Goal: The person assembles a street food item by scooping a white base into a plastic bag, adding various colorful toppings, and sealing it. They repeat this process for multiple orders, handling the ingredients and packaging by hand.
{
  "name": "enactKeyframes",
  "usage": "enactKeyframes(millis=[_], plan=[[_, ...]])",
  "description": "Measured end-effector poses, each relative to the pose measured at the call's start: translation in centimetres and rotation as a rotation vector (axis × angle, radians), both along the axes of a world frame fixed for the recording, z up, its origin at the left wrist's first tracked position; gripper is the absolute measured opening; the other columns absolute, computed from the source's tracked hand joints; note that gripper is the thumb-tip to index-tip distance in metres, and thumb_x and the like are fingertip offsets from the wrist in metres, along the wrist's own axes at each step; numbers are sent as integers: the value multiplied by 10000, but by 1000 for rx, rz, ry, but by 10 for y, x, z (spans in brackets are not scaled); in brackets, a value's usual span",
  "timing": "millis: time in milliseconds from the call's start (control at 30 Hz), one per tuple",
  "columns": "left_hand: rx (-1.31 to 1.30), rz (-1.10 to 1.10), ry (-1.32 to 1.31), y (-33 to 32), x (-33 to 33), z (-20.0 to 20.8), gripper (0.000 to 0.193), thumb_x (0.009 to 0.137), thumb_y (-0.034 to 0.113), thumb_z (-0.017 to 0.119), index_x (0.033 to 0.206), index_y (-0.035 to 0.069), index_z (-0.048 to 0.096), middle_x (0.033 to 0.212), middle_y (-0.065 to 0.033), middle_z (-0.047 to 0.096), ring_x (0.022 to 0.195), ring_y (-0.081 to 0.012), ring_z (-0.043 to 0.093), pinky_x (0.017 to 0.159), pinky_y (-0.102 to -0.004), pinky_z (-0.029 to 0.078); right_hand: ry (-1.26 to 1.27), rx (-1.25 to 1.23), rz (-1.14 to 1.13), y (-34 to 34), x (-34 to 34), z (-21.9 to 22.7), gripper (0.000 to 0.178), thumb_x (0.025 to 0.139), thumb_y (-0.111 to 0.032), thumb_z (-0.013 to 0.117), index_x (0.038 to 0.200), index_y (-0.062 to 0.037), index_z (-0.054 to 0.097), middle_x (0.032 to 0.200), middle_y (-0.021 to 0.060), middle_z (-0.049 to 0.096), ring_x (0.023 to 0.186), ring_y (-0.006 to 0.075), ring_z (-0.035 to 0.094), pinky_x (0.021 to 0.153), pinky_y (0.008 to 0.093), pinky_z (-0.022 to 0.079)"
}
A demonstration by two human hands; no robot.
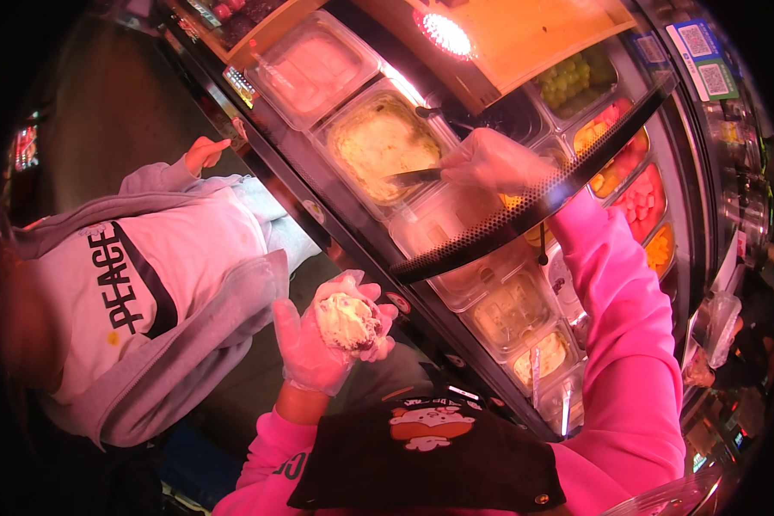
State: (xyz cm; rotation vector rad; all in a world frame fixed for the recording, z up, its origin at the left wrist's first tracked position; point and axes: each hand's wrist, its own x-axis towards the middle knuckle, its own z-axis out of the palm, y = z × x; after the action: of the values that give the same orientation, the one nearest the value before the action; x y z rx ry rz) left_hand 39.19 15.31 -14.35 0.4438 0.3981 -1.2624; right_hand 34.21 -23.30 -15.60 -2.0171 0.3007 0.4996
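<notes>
My left hand (pixel 305 348), in a clear plastic glove, cups a rounded lump of pale yellow cream (pixel 347 322) with dark purplish bits at its edge. What lies under the cream is hidden. My right hand (pixel 499 162) grips a flat dark spatula (pixel 416 177), its handle mostly hidden in my fingers. The blade reaches into a tub of pale yellow cream (pixel 383 142) and touches the cream near the tub's right side. Beside that tub stands a clear container with pink contents (pixel 308 64).
A curved black perforated strip (pixel 533 219) crosses the counter beneath my right forearm. Tubs of green grapes (pixel 576 83) and pink fruit cubes (pixel 641 204) line the far right. A person in a grey jacket (pixel 198 370) stands at the left, beyond the counter edge.
</notes>
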Motion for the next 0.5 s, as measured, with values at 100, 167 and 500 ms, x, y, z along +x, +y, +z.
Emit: enactKeyframes(millis=[100,167,500], plan=[[-34,-15,-2,-2,0,0,1031,857,828,573,1542,75,414,1434,-216,583,1208,-495,582,745,-586,538,28,84,-155,0,-5,-11,311,921,-249,722,994,48,775,821,90,741,809,110,654,731,300,527],[-80,-26,-10,-5,0,2,1025,859,806,601,1544,69,405,1431,-221,586,1217,-493,573,754,-587,533,2,194,-208,1,-20,-20,343,937,-285,697,1025,38,773,833,89,741,826,142,677,767,305,544],[-153,-51,54,-41,-26,45,928,872,720,683,1478,64,432,1410,-207,581,1261,-442,552,934,-624,495,24,592,-1046,58,-186,45,182,951,-191,671,995,-25,729,657,-43,557,496,63,434,456,247,329]])
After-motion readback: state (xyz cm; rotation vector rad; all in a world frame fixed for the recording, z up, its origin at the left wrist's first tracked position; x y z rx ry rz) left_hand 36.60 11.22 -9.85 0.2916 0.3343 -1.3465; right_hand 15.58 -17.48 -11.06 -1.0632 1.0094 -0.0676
